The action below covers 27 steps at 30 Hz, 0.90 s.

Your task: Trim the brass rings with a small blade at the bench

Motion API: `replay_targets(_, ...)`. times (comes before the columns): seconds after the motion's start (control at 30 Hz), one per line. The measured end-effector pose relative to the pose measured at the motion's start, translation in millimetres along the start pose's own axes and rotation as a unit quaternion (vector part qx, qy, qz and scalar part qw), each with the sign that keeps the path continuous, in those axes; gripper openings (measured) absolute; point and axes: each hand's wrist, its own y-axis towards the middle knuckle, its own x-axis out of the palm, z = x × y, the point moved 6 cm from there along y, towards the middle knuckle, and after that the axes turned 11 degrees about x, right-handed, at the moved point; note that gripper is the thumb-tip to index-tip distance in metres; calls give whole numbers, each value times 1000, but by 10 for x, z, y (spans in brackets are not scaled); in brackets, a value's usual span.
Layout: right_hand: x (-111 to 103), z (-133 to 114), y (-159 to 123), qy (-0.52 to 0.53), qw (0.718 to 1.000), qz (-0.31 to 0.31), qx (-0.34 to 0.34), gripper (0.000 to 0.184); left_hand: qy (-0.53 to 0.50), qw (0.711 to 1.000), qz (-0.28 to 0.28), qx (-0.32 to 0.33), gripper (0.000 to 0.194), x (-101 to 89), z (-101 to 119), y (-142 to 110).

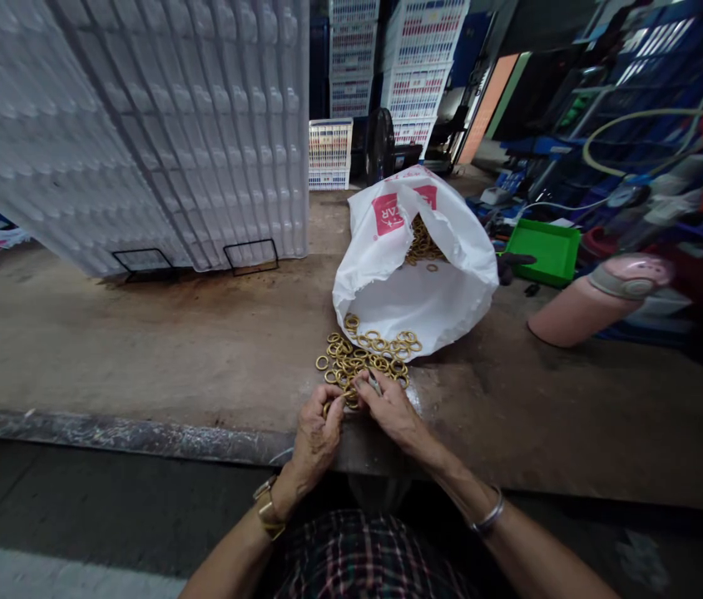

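Observation:
Brass-coloured rings [360, 359] lie in a loose heap on the worktable, spilling from the mouth of a white plastic sack [382, 304]. At the near edge of that heap, my left hand [317, 428] is closed, thumb against fingers, with a brass ring [327, 408] in its grip. Close on its right, my right hand [394, 412] is closed around a small slim tool [374, 382]; its kind is too small to make out. The fingertips of both hands almost meet over the rings. More rings [423, 241] show inside the sack through its torn opening.
Tall stacked clear plastic trays [214, 125] stand at the left, by black wire stands [251, 254]. A pink bottle [594, 304] and a green tray [544, 249] are at the right. The wooden table's [107, 358] front edge runs near my body. White crates [417, 66] are stacked behind.

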Motion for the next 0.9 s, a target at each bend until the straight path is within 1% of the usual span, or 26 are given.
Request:
replay_targets(0.07,22,-33,-25,-51,998,9,-36,23,9,1000,-8,4,15,15,22,4)
replay_targets(0.13,61,-26,-23,-71,996,6,-47,23,18,1000,-19,6,17,35,50,6)
replay_targets(0.2,87,-1,0,-69,997,5,-46,24,21,999,-32,-6,21,51,62,5)
replay_targets(0.27,100,23,28,-62,997,4,-38,25,11,998,-52,-35,26,61,47,-2)
replay_targets(0.4,114,47,51,-42,999,-11,-9,27,-50,989,-94,-100,33,84,-8,-41)
replay_targets(0.53,118,27,41,-19,999,-31,0,28,-97,983,-109,-109,33,107,-6,-69)
replay_targets(0.63,75,25,38,-23,1000,-16,-6,25,-93,985,-103,-105,33,118,10,-73)
replay_targets(0.73,53,8,5,-117,992,7,-53,22,-69,989,-82,-101,34,107,31,-65)
replay_targets(0.83,118,3,-55,-243,963,-1,-118,15,-45,992,-68,-99,35,95,42,-62)
replay_targets(0.9,160,25,-80,-299,944,-2,-141,17,-35,993,-62,-93,35,89,44,-61)
